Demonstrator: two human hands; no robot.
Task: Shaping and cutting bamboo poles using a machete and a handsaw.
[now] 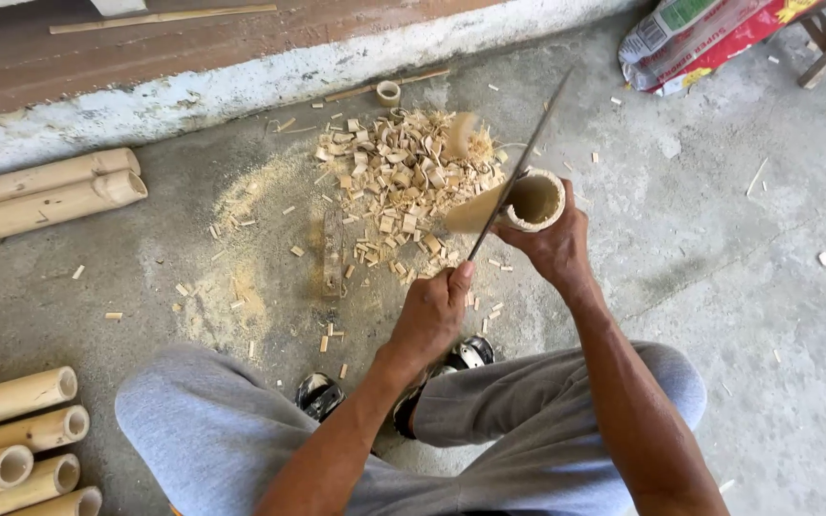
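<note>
My left hand (432, 311) is closed around the handle of a long thin knife (518, 167), thumb pressed up along it. The blade slants up and to the right, across the rim of a short hollow bamboo tube (535, 201). My right hand (556, 247) grips that tube from below, with its open end facing up. A pale shaving (470, 210) hangs blurred just left of the tube, by the blade. Beneath the hands are my grey-trousered knees and dark shoes (322, 394).
A heap of bamboo chips (403, 177) and sawdust covers the concrete floor ahead, with a worn wooden block (333, 253) beside it. Long bamboo poles (40, 196) lie at left, several cut tubes (21, 444) at lower left. A small bamboo ring (388, 92) and a printed sack (709, 38) lie farther off.
</note>
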